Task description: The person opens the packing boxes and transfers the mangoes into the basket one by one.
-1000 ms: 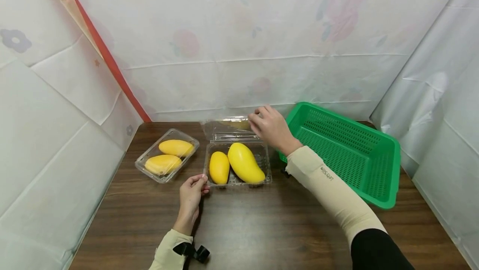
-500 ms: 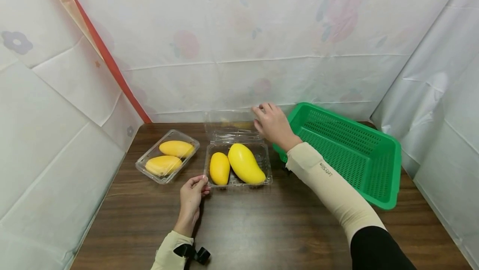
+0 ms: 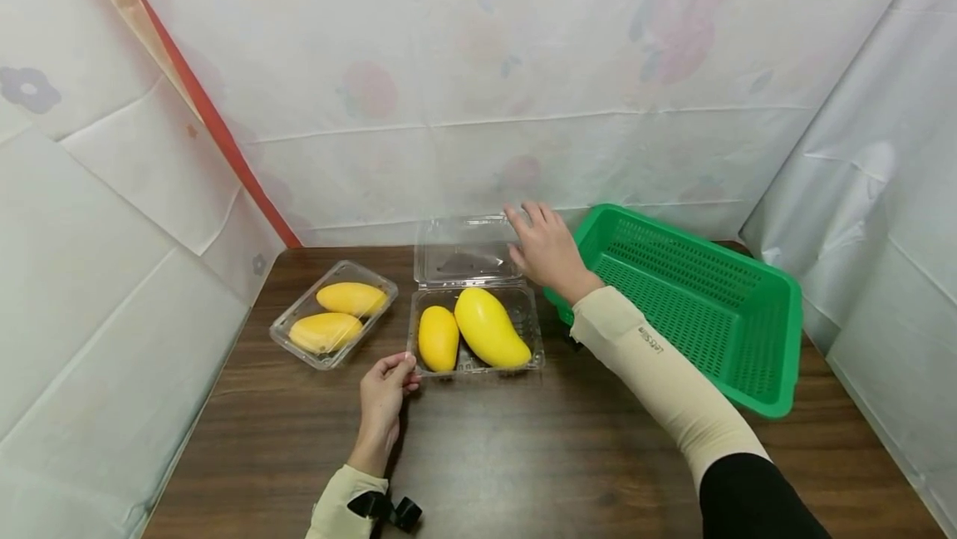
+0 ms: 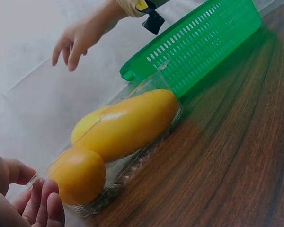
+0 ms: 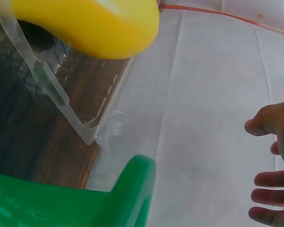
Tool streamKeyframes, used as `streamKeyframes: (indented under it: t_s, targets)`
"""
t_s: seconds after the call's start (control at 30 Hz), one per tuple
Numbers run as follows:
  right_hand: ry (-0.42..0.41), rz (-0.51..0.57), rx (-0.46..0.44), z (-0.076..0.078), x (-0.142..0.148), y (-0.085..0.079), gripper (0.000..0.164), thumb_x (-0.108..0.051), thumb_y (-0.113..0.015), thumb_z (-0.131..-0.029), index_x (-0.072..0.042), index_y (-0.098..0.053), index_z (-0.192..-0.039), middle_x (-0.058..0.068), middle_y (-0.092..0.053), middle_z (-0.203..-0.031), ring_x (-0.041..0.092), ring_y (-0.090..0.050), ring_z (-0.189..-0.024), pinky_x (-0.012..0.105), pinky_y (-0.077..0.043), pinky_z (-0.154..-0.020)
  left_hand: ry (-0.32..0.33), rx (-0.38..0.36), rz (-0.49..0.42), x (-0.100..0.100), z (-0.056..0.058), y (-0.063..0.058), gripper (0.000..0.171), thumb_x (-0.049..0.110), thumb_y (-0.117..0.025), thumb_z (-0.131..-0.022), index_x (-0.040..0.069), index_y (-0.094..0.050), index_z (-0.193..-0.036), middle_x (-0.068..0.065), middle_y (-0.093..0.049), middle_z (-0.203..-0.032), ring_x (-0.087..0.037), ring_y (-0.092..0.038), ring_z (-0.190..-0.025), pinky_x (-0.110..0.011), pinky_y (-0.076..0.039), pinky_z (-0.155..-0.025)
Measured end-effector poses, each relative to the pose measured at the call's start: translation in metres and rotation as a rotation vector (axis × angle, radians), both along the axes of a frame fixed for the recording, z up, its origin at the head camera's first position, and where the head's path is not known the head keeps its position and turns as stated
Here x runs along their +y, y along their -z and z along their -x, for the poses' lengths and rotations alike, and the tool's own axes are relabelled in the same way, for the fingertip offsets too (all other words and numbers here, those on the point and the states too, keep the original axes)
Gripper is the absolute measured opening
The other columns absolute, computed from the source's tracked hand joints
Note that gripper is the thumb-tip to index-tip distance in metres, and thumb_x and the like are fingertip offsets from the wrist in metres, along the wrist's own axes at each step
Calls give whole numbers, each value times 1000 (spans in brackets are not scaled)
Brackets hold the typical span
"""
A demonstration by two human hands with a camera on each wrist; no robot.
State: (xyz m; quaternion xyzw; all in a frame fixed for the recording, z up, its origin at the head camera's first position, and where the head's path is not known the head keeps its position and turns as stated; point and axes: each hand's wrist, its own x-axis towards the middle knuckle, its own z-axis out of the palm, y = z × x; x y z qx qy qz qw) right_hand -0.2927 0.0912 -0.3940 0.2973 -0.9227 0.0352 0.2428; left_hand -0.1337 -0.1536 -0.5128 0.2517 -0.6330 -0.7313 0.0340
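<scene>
A clear plastic clamshell box lies open on the table, its lid tipped back toward the white backdrop. Inside sit two yellow mangoes, a smaller mango at left and a larger mango at right. My left hand pinches the box's front left corner between thumb and fingers, as the left wrist view also shows. Over the lid's right side is my right hand, fingers spread and loosely bent. In the right wrist view nothing lies between its fingers.
Left of the open box stands a closed clear box holding two more mangoes. A green perforated basket takes up the right side of the wooden table. White patterned sheets enclose the back and sides.
The lid has swung back and lies flatter behind the box. My right hand's fingers have spread and come away from it. The left hand has stayed at the corner.
</scene>
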Motion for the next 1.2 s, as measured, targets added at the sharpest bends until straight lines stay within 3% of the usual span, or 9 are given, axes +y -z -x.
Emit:
streamKeyframes:
  t_s: [0.53, 0.97, 1.2]
  targets:
    - [36, -9, -368, -18, -4, 0, 57, -31, -62, -96, -10, -43, -146, 19, -47, -141, 37, -44, -131, 52, -42, -107, 4, -7, -1, 0, 1, 1, 25, 13, -63, -95, -6, -58, -111, 6, -64, -75, -8, -63, -64, -19, -53, -61]
    - [-29, 11, -465, -29, -9, 3, 53, -29, -61, -96, -11, -46, -144, 15, -49, -138, 33, -49, -124, 49, -47, -98, 82, -33, 3, -10, 0, 1, 22, 9, -62, -93, -5, -56, -109, 2, -65, -78, -7, -62, -66, -20, -54, -62]
    - [-60, -7, -508, -31, -14, 7, 54, -31, -59, -98, -15, -44, -146, 13, -48, -138, 30, -51, -120, 45, -49, -97, 73, -21, -26, -9, 0, 0, 21, 6, -62, -93, -6, -56, -108, 1, -66, -81, -7, -62, -67, -19, -54, -63]
